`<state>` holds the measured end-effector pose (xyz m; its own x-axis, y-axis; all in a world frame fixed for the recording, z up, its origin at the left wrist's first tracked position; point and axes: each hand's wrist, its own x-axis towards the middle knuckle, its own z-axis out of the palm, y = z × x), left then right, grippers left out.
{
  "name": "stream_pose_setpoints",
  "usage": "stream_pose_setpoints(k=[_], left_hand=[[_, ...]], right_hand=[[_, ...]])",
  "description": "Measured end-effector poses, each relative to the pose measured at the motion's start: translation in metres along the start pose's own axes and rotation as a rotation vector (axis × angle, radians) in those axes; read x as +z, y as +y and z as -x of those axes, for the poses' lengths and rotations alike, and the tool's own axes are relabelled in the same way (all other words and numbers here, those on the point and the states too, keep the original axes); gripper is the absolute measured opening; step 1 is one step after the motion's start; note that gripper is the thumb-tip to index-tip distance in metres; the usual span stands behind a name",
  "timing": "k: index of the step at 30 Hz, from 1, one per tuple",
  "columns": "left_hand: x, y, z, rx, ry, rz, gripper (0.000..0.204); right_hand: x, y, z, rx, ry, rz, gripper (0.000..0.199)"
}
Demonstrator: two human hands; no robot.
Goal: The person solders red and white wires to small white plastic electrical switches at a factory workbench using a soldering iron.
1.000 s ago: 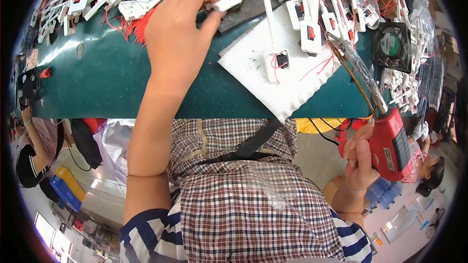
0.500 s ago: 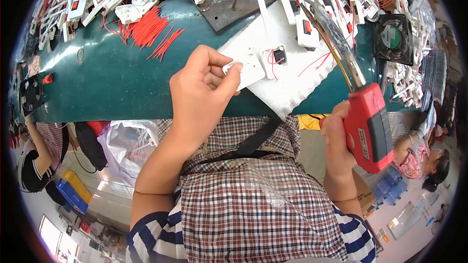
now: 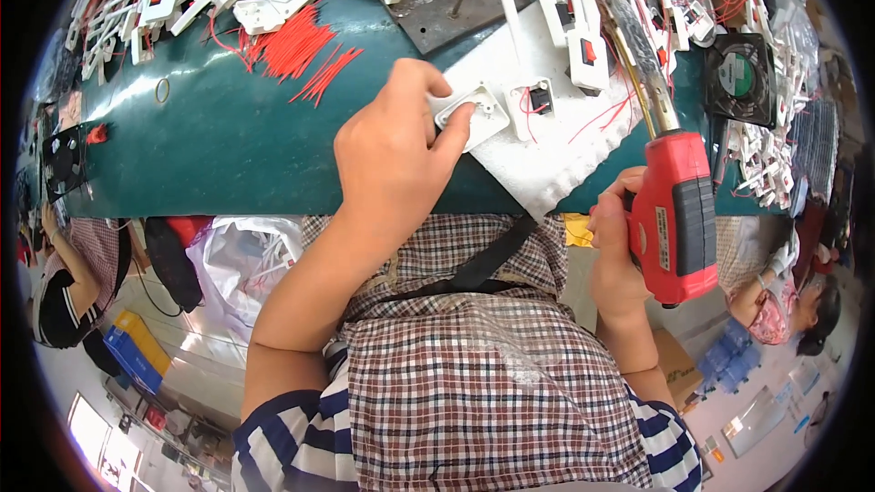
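- Now my left hand [image 3: 394, 148] is at the open white plastic casing [image 3: 488, 120], its thumb lapping over the near edge and its forefinger curled just beside it; I cannot tell whether these fingers pinch the casing or have let it go.
- That casing lies hollow side up at the left edge of the white foam sheet [image 3: 547, 171], which rests aslant on the green tabletop [image 3: 210, 150].
- Just right of it sits a second white casing [image 3: 520, 117] with a black switch [image 3: 541, 101] and a thin red wire.
- My right hand [image 3: 620, 232] has its fingers wrapped around the red-and-black soldering gun [image 3: 673, 210], its metal barrel pointing away from me over the sheet's right side.
- Cut red wires [image 3: 296, 46] are heaped beyond my left hand, left of a dark metal plate [image 3: 451, 18].
- Well to the right stands a black fan [image 3: 740, 80].
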<state>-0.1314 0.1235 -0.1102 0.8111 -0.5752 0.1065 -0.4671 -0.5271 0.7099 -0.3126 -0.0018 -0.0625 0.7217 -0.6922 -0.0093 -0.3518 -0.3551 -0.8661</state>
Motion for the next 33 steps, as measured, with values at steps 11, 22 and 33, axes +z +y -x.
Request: stream_pose_setpoints(k=[11,22,33], left_hand=[[-0.045,-0.059,-0.026,-0.217,0.078,-0.141,0.011],[-0.039,-0.055,-0.028,-0.103,0.146,-0.215,0.015],[-0.044,-0.035,-0.026,-0.095,0.21,-0.173,0.01]], right_hand=[[-0.012,0.008,0.005,-0.088,0.127,-0.034,0.022],[-0.023,-0.007,0.01,-0.082,0.056,-0.128,0.022],[-0.032,-0.008,0.021,-0.028,0.027,-0.112,0.019]])
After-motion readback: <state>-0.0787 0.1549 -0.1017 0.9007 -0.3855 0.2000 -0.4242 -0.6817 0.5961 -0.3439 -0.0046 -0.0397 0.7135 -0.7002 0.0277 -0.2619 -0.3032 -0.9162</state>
